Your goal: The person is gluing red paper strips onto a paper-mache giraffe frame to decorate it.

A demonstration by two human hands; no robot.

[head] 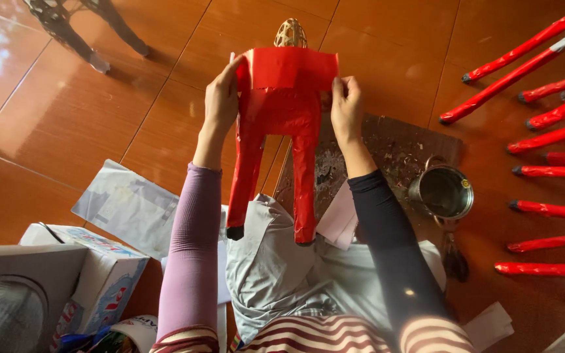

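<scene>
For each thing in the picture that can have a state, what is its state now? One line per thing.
Red paper-covered figure: held up over the lap, legs toward the person, woven tip still bare.
Red paper sheet: spread flat across the figure's upper part.
Left hand: gripping the sheet's left edge.
Right hand: pinching the sheet's right edge.
Metal pot: upright, open, on the board.
Red wrapped sticks: lying on the floor at right.

Warm daylight fills the scene; the glossy floor tiles (86, 124) mirror a bright window glare in the upper left of the frame. Soft shadows fall beneath the dark stand (76, 29) at the top left. The centre is sharp, while the grey box (14, 294) at the lower left is blurred, and straight lines bend slightly near the edges
</scene>
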